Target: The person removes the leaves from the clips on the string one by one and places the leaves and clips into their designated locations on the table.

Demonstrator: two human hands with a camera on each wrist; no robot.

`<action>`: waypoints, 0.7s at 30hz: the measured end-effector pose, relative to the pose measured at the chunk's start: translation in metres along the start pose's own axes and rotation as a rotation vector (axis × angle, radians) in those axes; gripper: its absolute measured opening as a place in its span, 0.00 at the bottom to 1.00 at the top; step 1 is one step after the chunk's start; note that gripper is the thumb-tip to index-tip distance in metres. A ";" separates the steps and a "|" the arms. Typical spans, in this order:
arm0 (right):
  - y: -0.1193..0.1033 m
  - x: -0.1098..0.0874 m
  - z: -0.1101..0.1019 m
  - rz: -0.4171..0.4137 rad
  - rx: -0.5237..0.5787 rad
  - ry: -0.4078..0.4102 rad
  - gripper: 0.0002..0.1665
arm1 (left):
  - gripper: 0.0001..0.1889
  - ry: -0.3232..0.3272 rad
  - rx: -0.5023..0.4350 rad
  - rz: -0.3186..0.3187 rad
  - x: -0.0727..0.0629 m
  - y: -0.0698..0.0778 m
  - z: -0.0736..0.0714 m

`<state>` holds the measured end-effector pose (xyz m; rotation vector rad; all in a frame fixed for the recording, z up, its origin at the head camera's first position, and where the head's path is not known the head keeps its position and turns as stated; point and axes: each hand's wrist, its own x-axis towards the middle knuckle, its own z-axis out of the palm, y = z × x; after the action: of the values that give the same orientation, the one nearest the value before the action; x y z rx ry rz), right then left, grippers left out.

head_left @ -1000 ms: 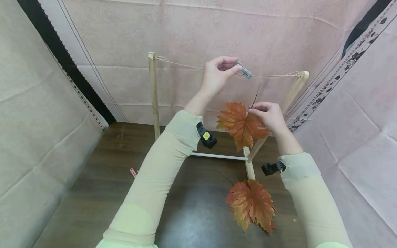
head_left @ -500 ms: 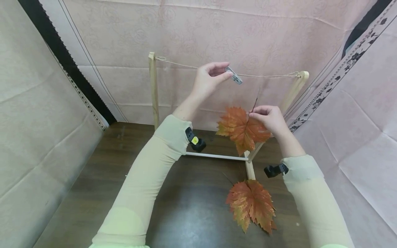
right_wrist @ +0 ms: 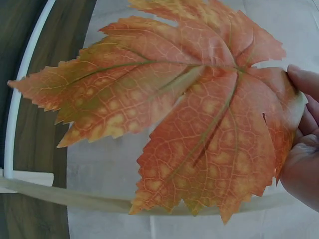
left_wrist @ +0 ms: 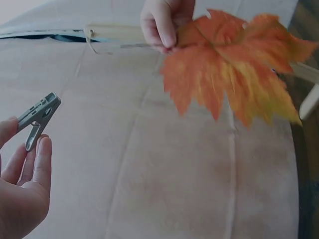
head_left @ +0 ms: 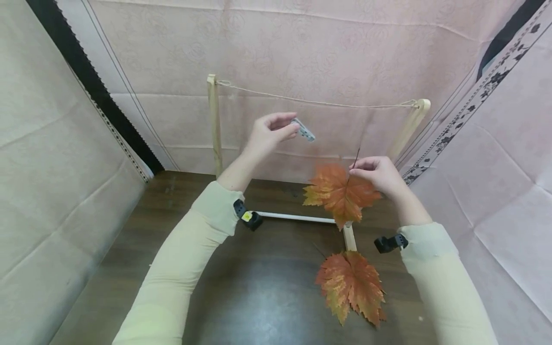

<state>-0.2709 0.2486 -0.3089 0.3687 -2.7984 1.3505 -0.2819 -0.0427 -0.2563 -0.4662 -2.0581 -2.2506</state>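
My left hand (head_left: 271, 134) pinches a grey clothespin (head_left: 304, 130) between thumb and fingers, below the string (head_left: 310, 101). In the left wrist view the clothespin (left_wrist: 40, 118) points up and to the right, its handles between thumb and fingertips. My right hand (head_left: 377, 175) pinches an orange maple-like leaf (head_left: 340, 191) where its dark stem meets the blade. The stem points up toward the string, and the leaf hangs lower and to the left of the fingers. Close up in the right wrist view, the veined leaf (right_wrist: 199, 109) hides part of the hand.
A wooden frame with a left post (head_left: 214, 124) and right post (head_left: 407, 129) carries the string. A white rod (head_left: 297, 217) joins it low down. Another orange leaf (head_left: 351, 287) lies on the dark wooden table (head_left: 258, 306). Pale cloth walls (head_left: 56, 206) stand around.
My left hand has moved left and down with the clothespin, from the string to below it. My right hand and its leaf have sunk slightly, the stem now farther below the string.
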 end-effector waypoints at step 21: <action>0.045 -0.022 -0.011 0.018 -0.135 -0.274 0.13 | 0.23 0.096 0.025 -0.152 -0.056 -0.056 -0.099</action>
<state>-0.2602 0.2885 -0.3398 0.5644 -3.0983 1.1870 -0.2604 -0.1424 -0.3313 -0.2018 -2.1385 -2.2750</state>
